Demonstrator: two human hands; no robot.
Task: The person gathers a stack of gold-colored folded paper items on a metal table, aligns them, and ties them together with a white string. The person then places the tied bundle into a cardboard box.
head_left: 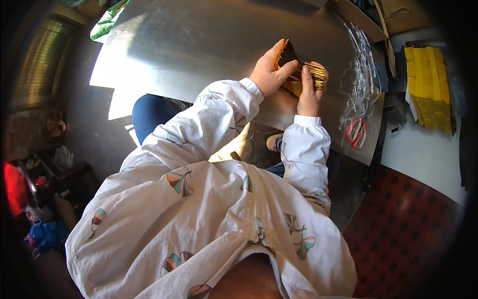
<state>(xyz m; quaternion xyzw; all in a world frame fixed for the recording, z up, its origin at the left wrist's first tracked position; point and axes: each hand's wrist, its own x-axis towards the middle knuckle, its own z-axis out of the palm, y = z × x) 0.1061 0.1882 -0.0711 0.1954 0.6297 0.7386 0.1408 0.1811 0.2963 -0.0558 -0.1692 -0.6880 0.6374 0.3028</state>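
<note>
Above the near right part of a metal table [199, 50], both my hands are closed on a stack of thin gold-coloured sheets [288, 54]. The edges of the sheets fan apart, dark on the left part and bright gold on the right. My left hand [269, 74] grips the left side, its thumb reaching across toward the right hand. My right hand [309, 94] holds the right side, with its thumb pointing up along the front and fingers behind. Part of the stack is hidden by the hands.
Red-handled scissors [355, 133] lie near the table's right edge, below a bundle of clear and whitish strips [363, 74]. Farther right, a yellow stack of folded pieces [429, 87] rests on a white surface [420, 159]. A green packet [107, 22] sits at the far left corner.
</note>
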